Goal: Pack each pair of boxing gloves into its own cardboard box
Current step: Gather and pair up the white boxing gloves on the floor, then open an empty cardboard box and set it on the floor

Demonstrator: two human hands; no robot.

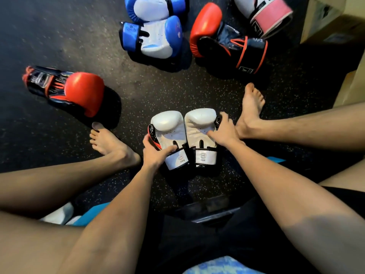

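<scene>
- The left hand [155, 153] grips the left white glove [169, 131] low on its outer side, thumb laid across the palm face just above the cuff, fingers curled round the edge.
- The right hand [224, 131] clasps the right white glove [199, 127] higher up its outer edge, thumb on the palm face, fingers wrapped over the side.
- The two white gloves sit touching, side by side on the dark speckled floor [59, 36] between the person's bare feet. Their long axes run parallel, cuffs toward the person and padded ends pointing away.
- A cardboard box [331, 22] stands up and to the right, and a second box [353, 88] shows at the right edge. Both are well apart from the pair, on the right hand's side, so the carry looks likely to swing rightward and away.
- Farther out lie a red glove [83, 91] to the left, a blue pair [156, 36] ahead, a red-and-black glove [217, 36] beside it, and a pink-cuffed glove [268, 16].
</scene>
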